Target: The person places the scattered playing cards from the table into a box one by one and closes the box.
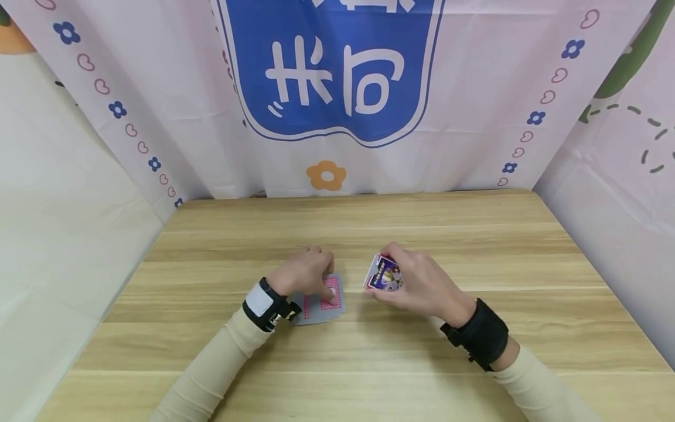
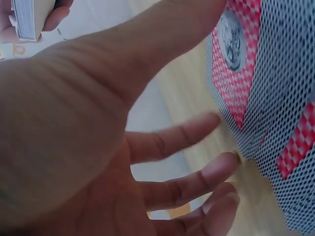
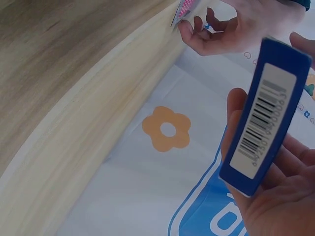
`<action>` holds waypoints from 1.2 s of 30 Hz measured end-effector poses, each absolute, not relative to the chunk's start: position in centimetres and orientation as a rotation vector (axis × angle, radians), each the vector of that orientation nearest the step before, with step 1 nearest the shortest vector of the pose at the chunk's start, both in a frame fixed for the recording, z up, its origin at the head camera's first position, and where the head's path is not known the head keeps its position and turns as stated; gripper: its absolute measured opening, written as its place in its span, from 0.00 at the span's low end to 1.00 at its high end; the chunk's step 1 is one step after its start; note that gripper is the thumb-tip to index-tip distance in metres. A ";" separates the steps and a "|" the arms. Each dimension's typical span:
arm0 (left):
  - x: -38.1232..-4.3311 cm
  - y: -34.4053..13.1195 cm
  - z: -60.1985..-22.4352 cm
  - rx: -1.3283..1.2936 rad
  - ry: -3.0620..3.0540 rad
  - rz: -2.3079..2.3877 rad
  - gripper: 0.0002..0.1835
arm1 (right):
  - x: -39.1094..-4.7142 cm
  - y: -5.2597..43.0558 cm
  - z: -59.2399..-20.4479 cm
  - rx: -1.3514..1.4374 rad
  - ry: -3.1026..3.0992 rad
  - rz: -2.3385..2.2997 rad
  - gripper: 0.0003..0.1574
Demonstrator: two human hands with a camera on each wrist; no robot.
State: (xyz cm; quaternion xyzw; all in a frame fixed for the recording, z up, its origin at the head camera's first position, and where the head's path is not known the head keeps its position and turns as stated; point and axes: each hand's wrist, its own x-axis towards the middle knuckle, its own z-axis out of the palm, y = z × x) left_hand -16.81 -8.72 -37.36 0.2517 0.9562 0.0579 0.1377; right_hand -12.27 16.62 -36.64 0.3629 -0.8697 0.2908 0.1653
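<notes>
A fanned-out pile of playing cards lies face down on the table, its backs grey with red checked panels. My left hand is over the pile, thumb resting on the top card. In the left wrist view its loosely bent fingers stand by the edge of the cards. To the right, my right hand grips a playing card box, tilted above the table, between thumb and fingers. The right wrist view shows the blue barcode end of that box; white card edges show at its other end.
The wood-grain table runs back to a white cloth with a blue printed panel and an orange flower. Pale cloth hangs on both sides. Each wrist wears a black strap.
</notes>
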 end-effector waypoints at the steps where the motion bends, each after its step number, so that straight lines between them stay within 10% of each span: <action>1: -16.8 -8.7 -37.4 0.721 2.765 0.168 0.29 | -12.3 16.6 -36.7 1.034 -2.475 0.824 0.41; 17: -17.2 -8.7 -37.1 0.821 2.665 0.430 0.11 | -12.0 16.3 -36.8 1.041 -2.472 0.811 0.38; 36: -15.2 -7.9 -32.3 0.895 2.495 1.240 0.11 | -12.2 16.4 -36.7 1.082 -2.472 0.836 0.38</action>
